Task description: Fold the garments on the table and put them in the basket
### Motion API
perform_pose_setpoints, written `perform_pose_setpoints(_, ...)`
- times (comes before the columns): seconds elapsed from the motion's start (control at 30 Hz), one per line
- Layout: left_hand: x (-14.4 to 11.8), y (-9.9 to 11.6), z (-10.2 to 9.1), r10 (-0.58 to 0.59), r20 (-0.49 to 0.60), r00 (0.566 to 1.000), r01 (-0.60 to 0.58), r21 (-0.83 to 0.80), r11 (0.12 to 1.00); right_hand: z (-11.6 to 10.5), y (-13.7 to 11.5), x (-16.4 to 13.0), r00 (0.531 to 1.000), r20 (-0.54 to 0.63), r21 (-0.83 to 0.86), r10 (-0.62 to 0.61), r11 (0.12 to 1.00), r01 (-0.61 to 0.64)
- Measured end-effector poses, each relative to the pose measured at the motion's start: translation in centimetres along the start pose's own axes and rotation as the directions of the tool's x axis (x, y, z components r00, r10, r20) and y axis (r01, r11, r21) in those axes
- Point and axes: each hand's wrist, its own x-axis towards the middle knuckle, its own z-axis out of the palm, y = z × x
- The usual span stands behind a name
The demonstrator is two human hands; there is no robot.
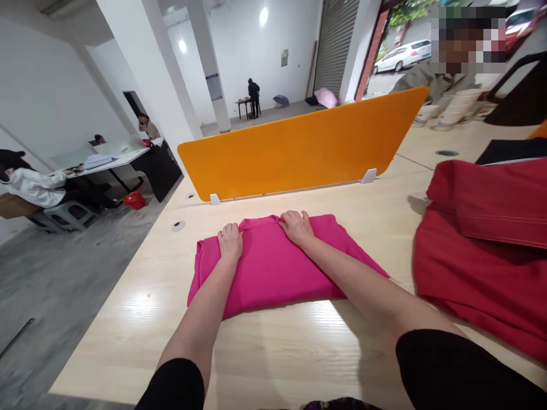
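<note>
We find the left hand (230, 240) lying palm down on the pink garment (273, 265), fingers together and flat, gripping nothing; it presses the cloth against the table (277, 347). The right hand (297, 226) rests just beside it, a little farther from the body, its fingers slightly spread and curled over the far folded edge of the same garment. Neither hand is closed around the fabric; both bear down on it, which we judge holds the fold flat and keeps the layers from sliding.

The pink garment lies directly beneath both hands, folded into a rough rectangle, its near edge toward the wearer and its far edge under the right fingertips. It rests flat on the pale wooden table with bare surface all round it.

Outward to the right of the right hand, well apart from the pink piece, a red garment (482, 256) lies spread, with a folded layer on top of it. Beyond both hands stands an orange divider panel (299, 151), upright in white clips along the table's far side. Past the right end of that panel we note stacked bowls (457, 108) and another person's sleeve near them. To the far left of the left hand, other people sit at a separate desk (106, 162).
</note>
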Motion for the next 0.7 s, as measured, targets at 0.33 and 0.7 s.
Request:
perform_pose_setpoints(0.33,-8.8,-1.2,-1.9,0.263,0.237,0.935,-0.248,-0.093,0.964,-2.7,1.2,-8.3,0.954,0.284,0.049,-0.097,0.995,0.087)
perform_pose_setpoints(0.7,-9.7,-9.0,-1.8,0.035,0.203,0.979,-0.05,0.068,0.996,-6.0,7.3,-12.1,0.91,-0.028,-0.118,0.414,0.902,-0.415)
